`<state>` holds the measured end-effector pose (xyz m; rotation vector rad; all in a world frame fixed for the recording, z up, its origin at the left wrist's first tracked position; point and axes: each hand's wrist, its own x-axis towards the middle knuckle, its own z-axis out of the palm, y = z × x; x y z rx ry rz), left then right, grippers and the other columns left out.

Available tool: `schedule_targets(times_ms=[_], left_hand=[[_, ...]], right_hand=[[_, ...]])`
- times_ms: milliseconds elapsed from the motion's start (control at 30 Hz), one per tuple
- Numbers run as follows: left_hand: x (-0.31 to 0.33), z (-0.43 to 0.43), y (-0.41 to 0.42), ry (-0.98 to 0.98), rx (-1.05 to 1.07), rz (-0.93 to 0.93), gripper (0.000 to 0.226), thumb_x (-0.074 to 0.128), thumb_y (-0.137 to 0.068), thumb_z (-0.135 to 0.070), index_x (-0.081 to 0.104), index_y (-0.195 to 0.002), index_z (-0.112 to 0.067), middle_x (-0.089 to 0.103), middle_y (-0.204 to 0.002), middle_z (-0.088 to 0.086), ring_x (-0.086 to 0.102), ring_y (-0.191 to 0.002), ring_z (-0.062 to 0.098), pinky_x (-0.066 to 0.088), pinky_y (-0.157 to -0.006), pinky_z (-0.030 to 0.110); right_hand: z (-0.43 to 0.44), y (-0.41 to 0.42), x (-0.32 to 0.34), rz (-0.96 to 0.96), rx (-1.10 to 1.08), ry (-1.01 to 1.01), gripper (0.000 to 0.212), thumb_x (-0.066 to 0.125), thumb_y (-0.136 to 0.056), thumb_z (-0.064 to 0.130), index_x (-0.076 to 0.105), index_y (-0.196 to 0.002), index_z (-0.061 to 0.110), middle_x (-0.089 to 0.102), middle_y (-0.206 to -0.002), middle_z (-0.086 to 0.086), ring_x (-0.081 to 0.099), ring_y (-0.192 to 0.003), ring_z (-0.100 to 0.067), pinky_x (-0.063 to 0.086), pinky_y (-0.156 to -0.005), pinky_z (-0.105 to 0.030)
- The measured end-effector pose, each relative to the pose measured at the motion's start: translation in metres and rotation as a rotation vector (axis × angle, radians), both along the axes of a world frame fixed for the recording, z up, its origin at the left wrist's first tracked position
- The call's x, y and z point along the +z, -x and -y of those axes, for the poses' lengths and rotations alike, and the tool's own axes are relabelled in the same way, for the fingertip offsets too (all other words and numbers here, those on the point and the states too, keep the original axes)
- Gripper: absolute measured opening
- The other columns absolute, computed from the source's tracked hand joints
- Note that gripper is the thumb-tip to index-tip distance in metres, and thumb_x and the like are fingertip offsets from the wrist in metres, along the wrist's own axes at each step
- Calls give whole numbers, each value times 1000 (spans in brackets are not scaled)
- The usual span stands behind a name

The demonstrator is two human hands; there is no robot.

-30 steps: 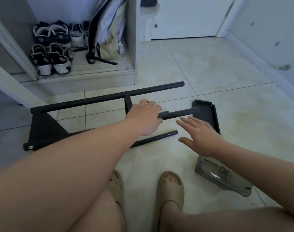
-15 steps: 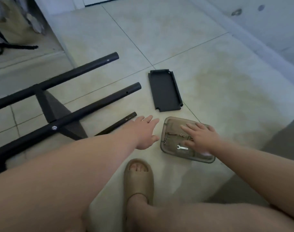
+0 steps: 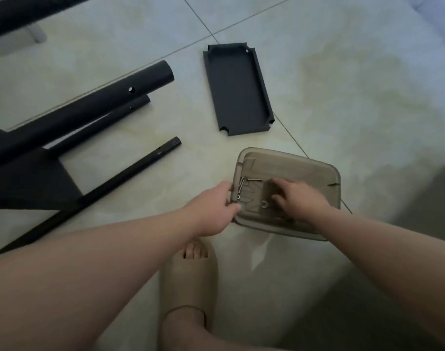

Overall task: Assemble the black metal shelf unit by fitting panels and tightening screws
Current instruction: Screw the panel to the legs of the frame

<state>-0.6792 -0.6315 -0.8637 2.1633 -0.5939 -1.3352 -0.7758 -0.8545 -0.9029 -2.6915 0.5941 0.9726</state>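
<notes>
Left hand (image 3: 216, 209) pinches the tray (image 3: 305, 171) by its left rim. Right hand (image 3: 300, 198) lies inside among the screws (image 3: 241, 184), fingers curled; grip unclear

No readable text anywhere — no labels, brands or numbers.

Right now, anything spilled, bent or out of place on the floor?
Nothing stands out. The screws lie loose but inside the clear tray, none on the floor. The left hand grips its edge; the right hand reaches in. The loose black panel lies flat, no visible damage.
</notes>
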Motion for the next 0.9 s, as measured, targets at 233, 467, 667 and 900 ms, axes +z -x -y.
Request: schedule_targets(times_ms=[233, 467, 667, 900], left_hand=[[-10, 1, 0, 76, 103, -104, 36, 55, -99, -25, 46, -134, -21, 70, -89, 2, 65, -81, 21, 47, -72, 32], [-9, 1, 0, 54, 95, -113, 47, 55, -99, -30, 41, -143, -20, 70, -104, 6, 64, -90, 24, 48, -78, 33], [12, -13, -7, -34, 91, -57, 60, 52, -100, -44, 32, -151, -21, 60, -133, 9, 59, -119, 29, 46, -97, 38], [95, -52, -44, -130, 138, 1, 34, 42, -103, -36, 59, -117, -10, 69, -113, 10, 68, -93, 26, 48, -80, 33]], right_hand=[[-10, -13, -22, 140, -29, 85, 27, 53, -102, 30, 63, -124, 19, 61, -119, -7, 60, -109, -35, 45, -74, -38], [-18, -21, -24, 127, 47, 130, 22, 51, -100, 23, 60, -119, 16, 60, -117, -8, 62, -105, -35, 47, -72, -37], [-27, -23, 14, 235, 84, 95, 16, 55, -94, 28, 57, -103, 15, 62, -105, -6, 62, -94, -33, 50, -70, -37], [-65, -40, 119, 449, 186, 18, 14, 55, -96, 28, 56, -100, 15, 57, -100, 2, 57, -86, -24, 49, -69, -37]])
